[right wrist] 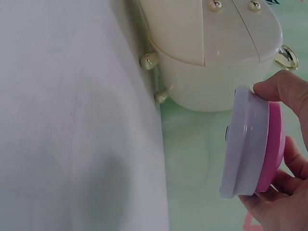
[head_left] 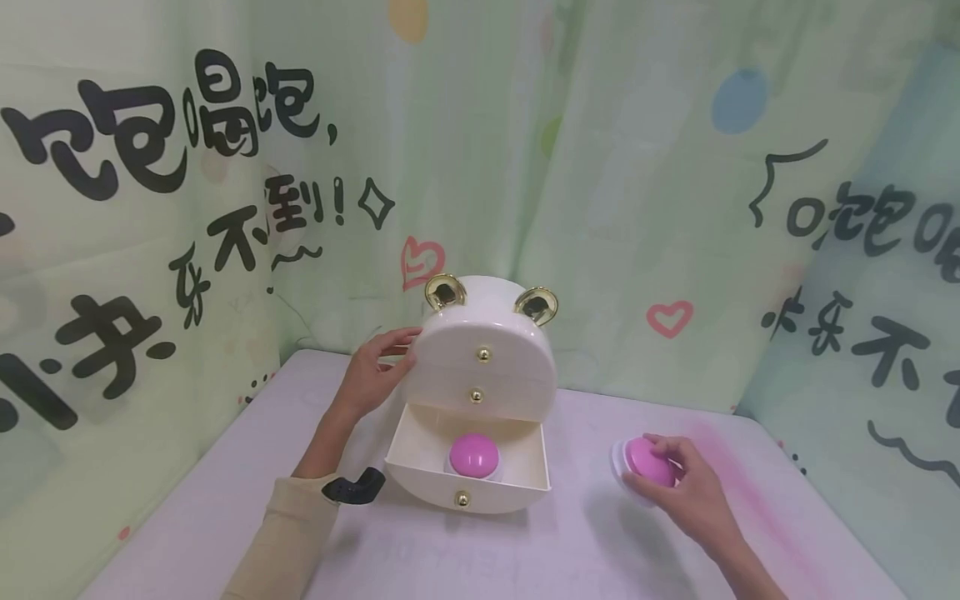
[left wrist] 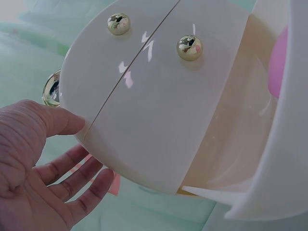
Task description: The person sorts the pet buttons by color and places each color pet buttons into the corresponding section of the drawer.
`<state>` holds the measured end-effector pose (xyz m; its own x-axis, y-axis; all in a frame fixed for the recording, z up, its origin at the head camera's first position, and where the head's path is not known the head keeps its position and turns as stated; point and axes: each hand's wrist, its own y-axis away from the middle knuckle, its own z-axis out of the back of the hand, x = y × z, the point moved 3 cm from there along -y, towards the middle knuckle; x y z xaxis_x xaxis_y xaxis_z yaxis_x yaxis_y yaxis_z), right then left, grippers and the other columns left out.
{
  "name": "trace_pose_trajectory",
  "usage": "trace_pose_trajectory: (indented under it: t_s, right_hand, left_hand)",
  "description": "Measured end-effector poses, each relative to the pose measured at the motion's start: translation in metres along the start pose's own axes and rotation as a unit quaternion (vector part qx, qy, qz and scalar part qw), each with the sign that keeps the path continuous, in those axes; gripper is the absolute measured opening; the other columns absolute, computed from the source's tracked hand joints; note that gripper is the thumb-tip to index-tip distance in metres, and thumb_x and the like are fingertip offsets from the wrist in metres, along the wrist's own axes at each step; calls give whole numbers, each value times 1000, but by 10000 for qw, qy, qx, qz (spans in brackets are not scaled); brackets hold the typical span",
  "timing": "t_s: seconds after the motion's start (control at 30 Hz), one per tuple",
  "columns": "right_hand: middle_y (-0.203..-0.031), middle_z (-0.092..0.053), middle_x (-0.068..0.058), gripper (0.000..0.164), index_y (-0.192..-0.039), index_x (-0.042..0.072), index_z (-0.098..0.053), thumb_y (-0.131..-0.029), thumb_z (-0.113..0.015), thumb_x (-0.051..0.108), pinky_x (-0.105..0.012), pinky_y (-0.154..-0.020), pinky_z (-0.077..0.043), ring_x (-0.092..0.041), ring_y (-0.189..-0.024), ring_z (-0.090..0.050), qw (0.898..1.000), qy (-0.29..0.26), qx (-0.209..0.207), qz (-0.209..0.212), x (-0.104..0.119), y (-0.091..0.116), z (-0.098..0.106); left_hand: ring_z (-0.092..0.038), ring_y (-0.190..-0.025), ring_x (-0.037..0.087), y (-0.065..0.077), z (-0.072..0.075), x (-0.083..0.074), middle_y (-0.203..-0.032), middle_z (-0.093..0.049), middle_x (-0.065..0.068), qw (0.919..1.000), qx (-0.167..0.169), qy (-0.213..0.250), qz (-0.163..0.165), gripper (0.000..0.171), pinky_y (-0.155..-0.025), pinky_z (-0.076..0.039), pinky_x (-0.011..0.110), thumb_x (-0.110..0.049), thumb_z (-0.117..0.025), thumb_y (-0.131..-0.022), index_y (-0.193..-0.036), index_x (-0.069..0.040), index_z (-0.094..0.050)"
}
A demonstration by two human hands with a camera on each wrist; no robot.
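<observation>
A white bear-shaped drawer box (head_left: 482,367) with gold knobs and gold ears stands on the table. Its bottom drawer (head_left: 517,454) is pulled out, and a pink and white push button (head_left: 474,456) lies inside. My left hand (head_left: 375,373) is at the box's left side, thumb at the edge of its front and fingers loosely spread in the left wrist view (left wrist: 62,168). To the right of the box, my right hand (head_left: 693,492) grips a second pink and white push button (head_left: 648,461) above the table. It is held tilted, with its white base (right wrist: 248,144) facing away from the palm.
The table (head_left: 480,558) has a pale lilac cover with a pink streak on the right. Pale green curtains (head_left: 600,208) with black lettering, hearts and dots hang behind and at both sides. Small rounded feet (right wrist: 150,61) carry the box.
</observation>
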<state>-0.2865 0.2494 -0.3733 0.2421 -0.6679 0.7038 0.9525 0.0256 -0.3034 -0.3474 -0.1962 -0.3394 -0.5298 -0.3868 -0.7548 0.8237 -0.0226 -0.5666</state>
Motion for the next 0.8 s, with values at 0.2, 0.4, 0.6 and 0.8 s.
trace_pose_trajectory:
  t_s: [0.2,0.4,0.6,0.8]
  right_hand:
    - [-144,-57,-22,49,-111,2,-52,-83,-87,22,-11,-84,-47,-39,-126,-55,9998,-151,39,121,11,-1,-7]
    - [-146,-54,-22,50,-113,2,-51,-83,-87,19,-19,-84,-54,-44,-131,-53,9990,-410,203,-8,21,-1,-15]
    - [-144,-57,-22,48,-110,1,-51,-81,-87,13,-16,-82,-53,-46,-130,-55,9968,-728,128,311,29,-1,-20]
    - [-141,-58,-21,47,-109,-1,-51,-80,-87,7,-18,-80,-55,-45,-126,-58,9928,-1018,45,629,42,-2,-25]
  left_hand:
    - [-64,-120,36,0,0,0,-132,-65,19,10000,12,34,36,41,-90,-57,54,-11,-68,-99,-139,-7,-62]
    - [-63,-121,36,1,0,-1,-133,-65,19,10000,21,8,92,41,-91,-56,54,-11,-67,-99,-139,-7,-62]
    - [-63,-121,36,0,0,-1,-134,-64,19,9999,39,18,113,41,-91,-56,54,-11,-67,-99,-139,-7,-62]
    - [-64,-120,36,0,0,0,-133,-65,19,10000,14,46,77,40,-90,-56,54,-11,-68,-99,-139,-7,-63]
